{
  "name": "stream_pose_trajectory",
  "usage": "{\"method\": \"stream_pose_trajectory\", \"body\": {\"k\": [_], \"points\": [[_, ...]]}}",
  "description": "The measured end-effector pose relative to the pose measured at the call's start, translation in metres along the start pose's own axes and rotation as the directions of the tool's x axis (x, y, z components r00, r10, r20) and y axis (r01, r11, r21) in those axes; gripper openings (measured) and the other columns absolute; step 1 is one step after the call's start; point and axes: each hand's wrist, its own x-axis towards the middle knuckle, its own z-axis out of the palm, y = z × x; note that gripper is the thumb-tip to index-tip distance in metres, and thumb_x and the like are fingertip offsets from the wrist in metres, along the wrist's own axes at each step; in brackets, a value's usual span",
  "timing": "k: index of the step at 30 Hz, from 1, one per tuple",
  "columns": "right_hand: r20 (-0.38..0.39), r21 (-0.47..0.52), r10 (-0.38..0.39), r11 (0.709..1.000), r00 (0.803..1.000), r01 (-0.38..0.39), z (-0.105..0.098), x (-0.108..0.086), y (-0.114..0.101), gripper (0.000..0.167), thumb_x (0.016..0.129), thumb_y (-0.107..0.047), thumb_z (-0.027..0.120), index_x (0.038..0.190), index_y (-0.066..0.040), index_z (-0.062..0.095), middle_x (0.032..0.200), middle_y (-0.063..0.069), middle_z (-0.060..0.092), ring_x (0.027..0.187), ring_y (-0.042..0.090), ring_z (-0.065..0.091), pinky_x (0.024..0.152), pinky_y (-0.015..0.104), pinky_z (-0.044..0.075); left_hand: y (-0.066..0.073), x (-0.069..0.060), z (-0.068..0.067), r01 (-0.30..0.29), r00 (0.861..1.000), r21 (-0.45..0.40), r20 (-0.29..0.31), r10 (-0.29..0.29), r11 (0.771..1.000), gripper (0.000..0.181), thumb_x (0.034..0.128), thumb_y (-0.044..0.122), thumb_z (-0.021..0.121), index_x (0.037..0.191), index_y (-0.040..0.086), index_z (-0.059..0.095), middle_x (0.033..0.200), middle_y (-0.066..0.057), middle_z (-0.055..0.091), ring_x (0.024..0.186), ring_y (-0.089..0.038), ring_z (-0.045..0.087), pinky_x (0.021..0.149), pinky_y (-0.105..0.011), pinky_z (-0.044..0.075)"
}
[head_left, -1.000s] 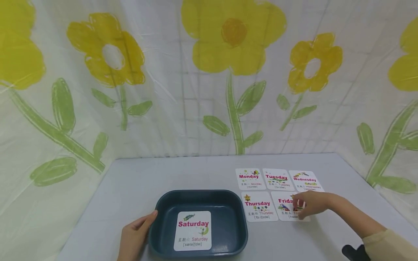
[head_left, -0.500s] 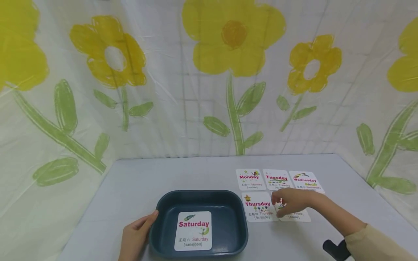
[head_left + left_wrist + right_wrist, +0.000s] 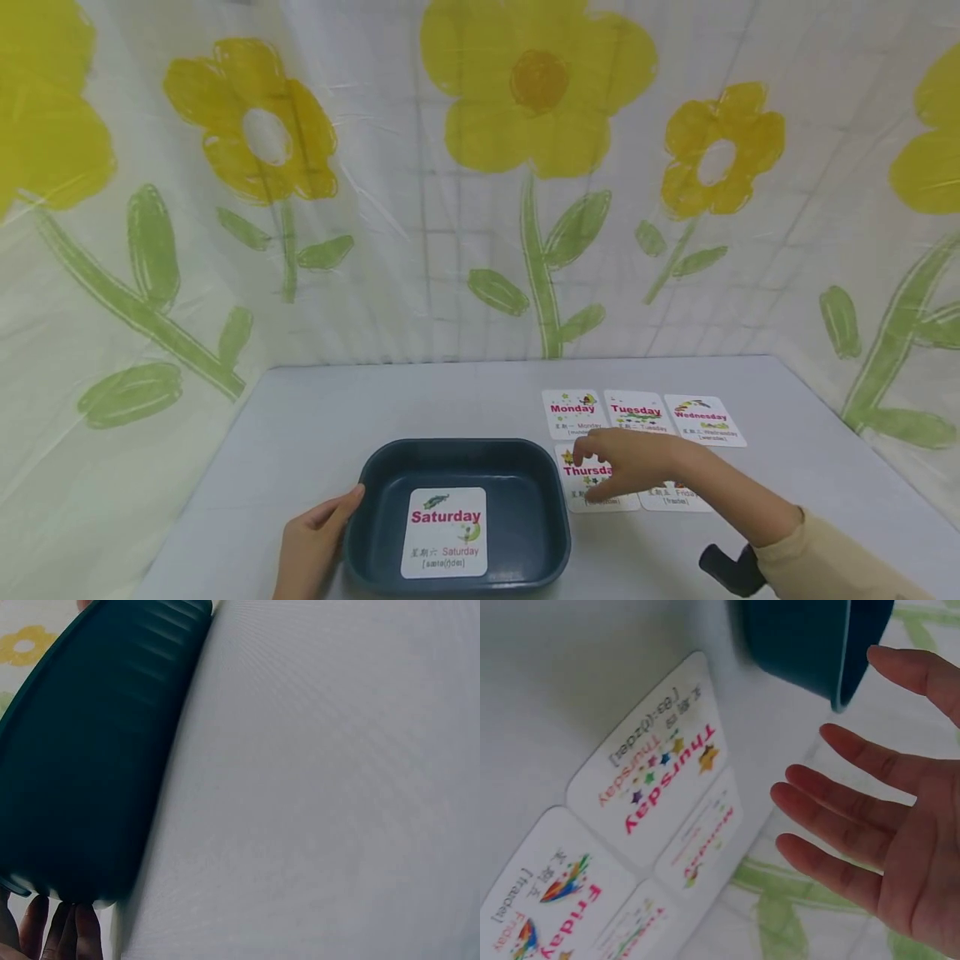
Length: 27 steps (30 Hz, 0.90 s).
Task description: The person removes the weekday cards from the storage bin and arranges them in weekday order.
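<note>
In the head view a dark teal tray (image 3: pixel 525 533) holds one white Saturday card (image 3: pixel 444 542) lying flat, left of its middle. The left hand (image 3: pixel 313 542) grips the tray's left rim, its thumb on top; in the left wrist view its fingertips touch the tray's outer wall (image 3: pixel 90 765). Over the Thursday card (image 3: pixel 577 487) hovers the right hand (image 3: pixel 637 460), empty, partly covering that card and the Friday card (image 3: pixel 678 497). The right wrist view shows that hand (image 3: pixel 900 817) with fingers spread and apart from the cards and tray (image 3: pixel 802 645).
Monday (image 3: pixel 573 412), Tuesday (image 3: pixel 637 410) and Wednesday (image 3: pixel 705 419) cards lie in a row behind the Thursday and Friday cards, right of the tray. A flower-printed curtain (image 3: pixel 375 317) stands along the table's back edge. A black object (image 3: pixel 731 571) shows beside the right sleeve.
The right hand has moved left from over the Friday card to over the Thursday card. The left hand and the tray have stayed in place.
</note>
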Motion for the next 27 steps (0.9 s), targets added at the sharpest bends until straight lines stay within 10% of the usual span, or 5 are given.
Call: {"method": "stream_pose_trajectory", "body": {"k": [13,27], "points": [[-0.059,-0.070,-0.183,0.981,0.981,0.179,0.001,0.011,-0.048,0.041,0.080,-0.040,0.067,0.114,-0.019,0.059,0.116,-0.003,0.057,0.104,0.015,0.056,0.089,0.037,0.049,-0.001,0.000,-0.001,0.013,1.000,-0.001,-0.007,-0.013,1.000,0.087,0.0676,0.074,0.059,0.110,-0.002,0.065,0.110,-0.019,0.065,0.088,-0.021,0.056,0.064,-0.026,0.045],[-0.029,0.008,-0.305,0.952,0.952,0.305,0.029,0.035,-0.073,0.046,0.083,-0.042,0.065,0.120,-0.018,0.056,0.123,-0.003,0.052,0.109,0.012,0.052,0.088,0.029,0.047,-0.001,0.000,0.001,0.007,1.000,-0.002,-0.006,-0.007,1.000,0.090,0.0683,0.075,0.056,0.111,-0.003,0.064,0.117,-0.022,0.060,0.109,-0.037,0.054,0.090,-0.059,0.041]]}}
